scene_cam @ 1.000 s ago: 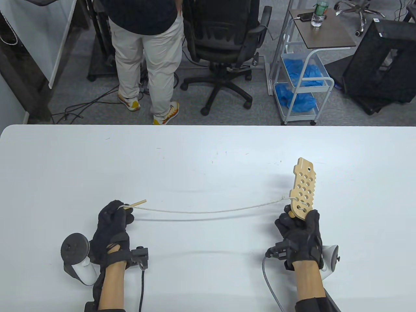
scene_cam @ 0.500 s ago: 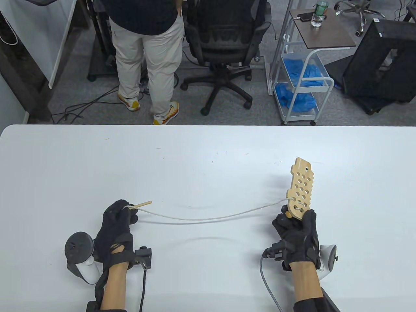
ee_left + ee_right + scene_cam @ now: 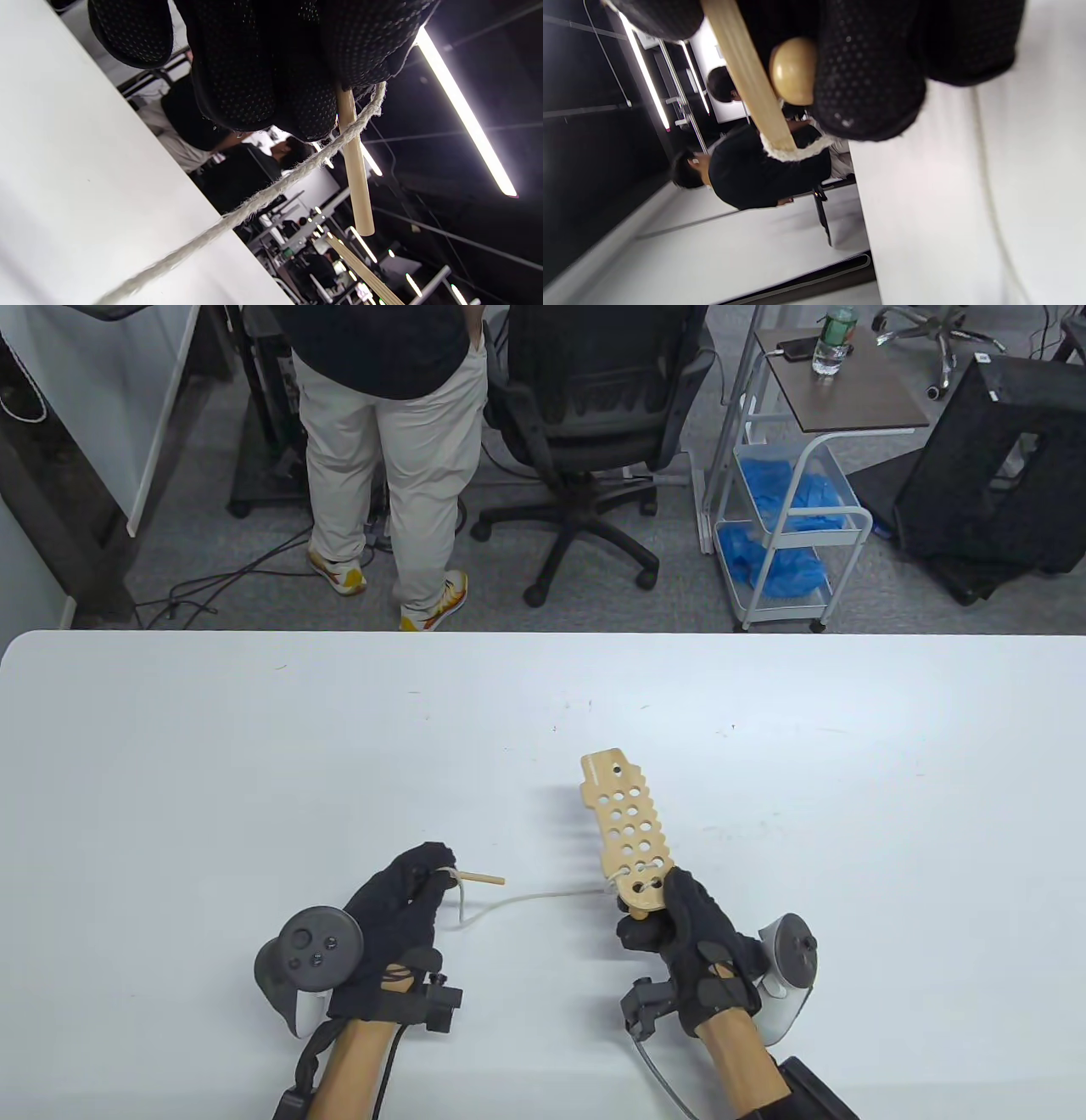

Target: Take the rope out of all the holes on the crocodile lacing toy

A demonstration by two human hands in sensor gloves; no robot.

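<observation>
Table view: 1 crocodile board (image 3: pixel 626 834), 1 rope (image 3: pixel 526 896), 1 wooden needle (image 3: pixel 480 879). Right hand (image 3: pixel 687 937) grips board's near end; left hand (image 3: pixel 399 912), left of board, pinches rope by needle.
Left wrist: fingers (image 3: pixel 263 67) clamp needle + rope.
Right wrist: 1 wooden bead (image 3: pixel 792 70) beside board under fingers.

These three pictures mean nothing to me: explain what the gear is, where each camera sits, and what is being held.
No robot here: a person in black sensor gloves works at a white table. The round devices strapped behind each hand are trackers; the fingers do not hold them.

The table view looks down from above. The other two views come from cameras on each wrist, tilted, so gloved fingers hang in from the top.

The right hand grips the near end of a wooden lacing board full of holes, raised off the table. The left hand pinches a rope beside its wooden needle. The rope sags slack to the board's lowest holes, where it is threaded.
</observation>
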